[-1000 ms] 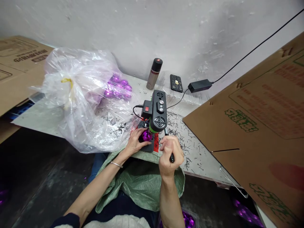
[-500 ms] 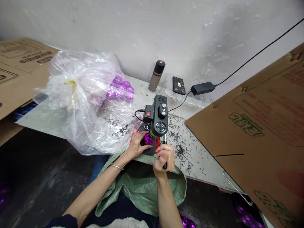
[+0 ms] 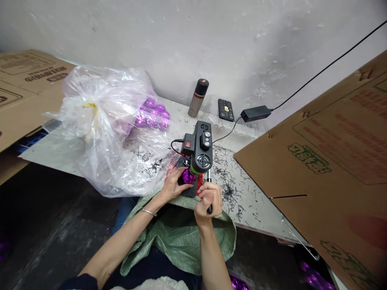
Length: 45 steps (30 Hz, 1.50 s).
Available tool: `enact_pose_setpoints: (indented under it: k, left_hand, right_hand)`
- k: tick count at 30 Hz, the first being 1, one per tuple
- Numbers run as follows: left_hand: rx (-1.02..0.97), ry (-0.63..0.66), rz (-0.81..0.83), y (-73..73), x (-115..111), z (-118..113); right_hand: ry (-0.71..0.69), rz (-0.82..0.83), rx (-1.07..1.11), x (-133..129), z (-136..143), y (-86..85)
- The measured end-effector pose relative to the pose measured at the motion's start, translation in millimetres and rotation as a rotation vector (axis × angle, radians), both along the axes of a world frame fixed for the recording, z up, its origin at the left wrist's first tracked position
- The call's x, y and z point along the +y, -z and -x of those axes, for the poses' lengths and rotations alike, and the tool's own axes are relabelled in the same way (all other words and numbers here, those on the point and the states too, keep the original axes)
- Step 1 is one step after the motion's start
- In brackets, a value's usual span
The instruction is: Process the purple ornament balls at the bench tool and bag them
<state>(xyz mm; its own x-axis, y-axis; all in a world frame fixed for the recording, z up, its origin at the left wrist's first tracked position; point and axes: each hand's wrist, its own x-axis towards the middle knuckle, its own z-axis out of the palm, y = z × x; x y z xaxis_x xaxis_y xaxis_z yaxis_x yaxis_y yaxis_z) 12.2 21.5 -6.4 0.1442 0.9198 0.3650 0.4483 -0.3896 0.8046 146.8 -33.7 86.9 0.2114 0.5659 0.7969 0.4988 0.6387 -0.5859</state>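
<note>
A shiny purple ball (image 3: 188, 176) sits under the head of a small black and green bench drill press (image 3: 202, 147). My left hand (image 3: 174, 183) grips the ball from its left side, thumb and fingers around it. My right hand (image 3: 208, 200) is closed round the black-gripped lever (image 3: 209, 177) on the press's right side. Below the ball is the black base (image 3: 190, 191) of the press, with something red beside it. The point where the tool meets the ball is hidden by the press head.
Dark shavings (image 3: 228, 189) litter the white table (image 3: 254, 201). On the left lies a clear plastic bag (image 3: 111, 141) with purple balls (image 3: 154, 114). Behind stand a bottle (image 3: 198, 98), a phone (image 3: 226, 109) and a power adapter (image 3: 256, 113). Cardboard boxes (image 3: 326, 161) flank both sides; green woven cloth (image 3: 178, 237) hangs in front.
The view has shifted very slightly. Both hands keep their places on the ball and the lever, with no clear movement of either.
</note>
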Motion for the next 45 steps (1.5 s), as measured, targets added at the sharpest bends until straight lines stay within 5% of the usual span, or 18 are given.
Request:
enact_pose_setpoints:
  k: [35,38,45]
  left_hand:
    - [0.001,0.003,-0.009,0.0,0,0]
    - [0.000,0.006,-0.023,2.2,-1,0]
    - [0.005,0.008,-0.082,6.7,1,-1]
  right_hand:
    - [0.002,-0.114,-0.098,9,-4,36.5]
    - [0.003,-0.123,-0.058,7,-2,20.9]
    - [0.012,0.070,0.086,3,3,-52.7]
